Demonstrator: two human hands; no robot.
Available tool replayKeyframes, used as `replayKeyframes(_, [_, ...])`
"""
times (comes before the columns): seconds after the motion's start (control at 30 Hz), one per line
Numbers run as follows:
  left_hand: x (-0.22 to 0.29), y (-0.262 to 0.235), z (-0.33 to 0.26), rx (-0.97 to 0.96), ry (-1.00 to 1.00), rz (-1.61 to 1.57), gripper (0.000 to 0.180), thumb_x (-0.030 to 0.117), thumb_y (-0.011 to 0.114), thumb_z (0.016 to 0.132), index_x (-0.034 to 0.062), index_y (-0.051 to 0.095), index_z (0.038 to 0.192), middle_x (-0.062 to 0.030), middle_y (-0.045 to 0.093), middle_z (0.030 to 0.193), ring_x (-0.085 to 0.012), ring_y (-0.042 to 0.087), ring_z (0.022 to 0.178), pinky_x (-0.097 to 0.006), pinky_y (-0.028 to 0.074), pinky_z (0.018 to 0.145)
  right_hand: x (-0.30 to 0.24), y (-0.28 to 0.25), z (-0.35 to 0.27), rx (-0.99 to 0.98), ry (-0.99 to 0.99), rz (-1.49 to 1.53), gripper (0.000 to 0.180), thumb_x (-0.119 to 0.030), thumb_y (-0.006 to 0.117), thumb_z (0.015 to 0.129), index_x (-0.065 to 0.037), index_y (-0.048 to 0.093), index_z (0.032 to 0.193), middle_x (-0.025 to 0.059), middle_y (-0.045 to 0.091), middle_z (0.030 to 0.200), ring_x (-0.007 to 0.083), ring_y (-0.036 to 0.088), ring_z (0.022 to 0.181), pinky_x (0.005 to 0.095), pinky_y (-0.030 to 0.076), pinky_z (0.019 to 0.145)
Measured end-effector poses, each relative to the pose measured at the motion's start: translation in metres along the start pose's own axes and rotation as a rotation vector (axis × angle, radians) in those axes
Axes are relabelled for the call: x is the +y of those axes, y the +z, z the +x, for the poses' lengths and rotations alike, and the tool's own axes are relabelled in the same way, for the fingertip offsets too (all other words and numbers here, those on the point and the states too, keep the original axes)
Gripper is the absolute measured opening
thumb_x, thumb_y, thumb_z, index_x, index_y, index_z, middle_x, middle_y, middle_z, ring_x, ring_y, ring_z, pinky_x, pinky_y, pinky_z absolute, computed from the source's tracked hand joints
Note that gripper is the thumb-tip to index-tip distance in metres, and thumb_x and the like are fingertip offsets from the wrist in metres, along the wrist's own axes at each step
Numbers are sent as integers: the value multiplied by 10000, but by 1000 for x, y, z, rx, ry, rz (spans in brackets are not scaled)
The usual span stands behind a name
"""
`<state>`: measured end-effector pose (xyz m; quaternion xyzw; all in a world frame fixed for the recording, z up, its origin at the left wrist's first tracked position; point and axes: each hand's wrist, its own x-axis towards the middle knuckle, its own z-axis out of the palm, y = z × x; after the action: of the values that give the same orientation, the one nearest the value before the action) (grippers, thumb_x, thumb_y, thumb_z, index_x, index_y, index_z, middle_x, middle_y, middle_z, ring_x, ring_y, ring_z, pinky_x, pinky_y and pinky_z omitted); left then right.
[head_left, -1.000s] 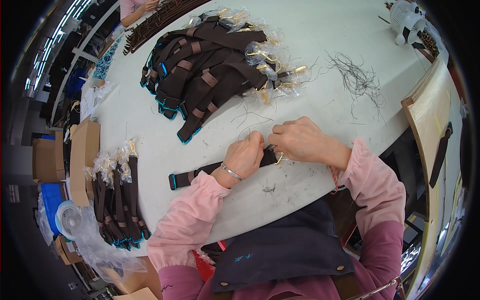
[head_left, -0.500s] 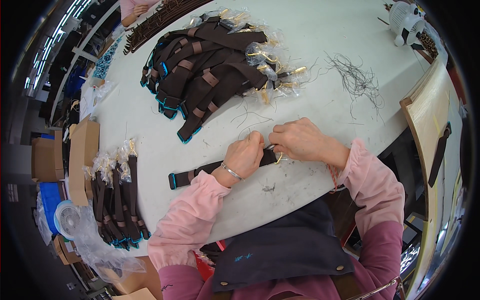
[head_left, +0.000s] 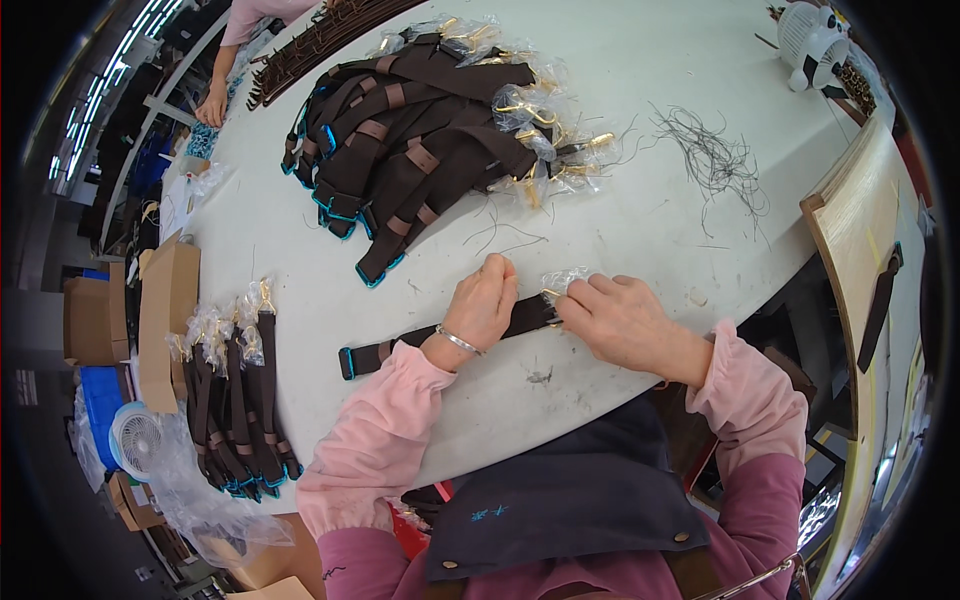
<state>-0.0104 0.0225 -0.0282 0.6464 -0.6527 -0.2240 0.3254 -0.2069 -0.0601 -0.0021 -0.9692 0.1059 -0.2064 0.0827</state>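
Observation:
A dark brown strap [head_left: 526,314] lies across the white table in front of me. It has a blue-edged buckle at its left end, a brown band near that, and a gold hook in clear plastic [head_left: 566,279] at its right end. My right hand [head_left: 628,325] is closed at this hook end, its fingertips against the plastic; whether a small tool is also in the palm is hidden. Over the strap's middle, my left hand [head_left: 484,303] is raised with thumb and fingers pinched together. Anything thin between those fingertips is too small to make out.
A large pile of similar straps [head_left: 410,140] lies beyond my hands, a smaller bunch [head_left: 240,400] at the left edge. Loose dark threads [head_left: 710,160] lie far right, near a white fan [head_left: 812,45]. Another person's hand [head_left: 212,105] reaches in at far left.
My hands have moved apart; the right has come slightly right and down, uncovering the plastic-wrapped hook. The left has shifted slightly left. The other person's arm has reached down toward the blue items.

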Motion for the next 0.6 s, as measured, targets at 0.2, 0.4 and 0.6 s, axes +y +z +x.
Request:
replayKeyframes(0.2, [5,-2,4,-19,-433,-726,143,180,418,944,43,415,899,-64,571,712,-102,528,526,-215,449,421,4,-18,3,21,216,41,211,-184,659,738,-67,523,849,46,522,750,205,574,607,315,439,473])
replayKeyframes(0.4, [9,-2,11,-104,-554,-1199,157,230,423,951,79,429,908,-52,556,694,-112,536,521,-221,436,404,-15,-8,-18,-87,395,183,262,-209,653,770,-50,492,902,95,578,738,263,609,608,358,442,481])
replayKeyframes(0.6, [22,-10,17,-382,29,49,218,202,579,854,42,438,901,-113,572,677,-227,582,587,-333,406,478,-14,-2,-19,-113,414,172,268,-210,651,772,-38,478,883,103,587,715,282,606,591,371,441,476])
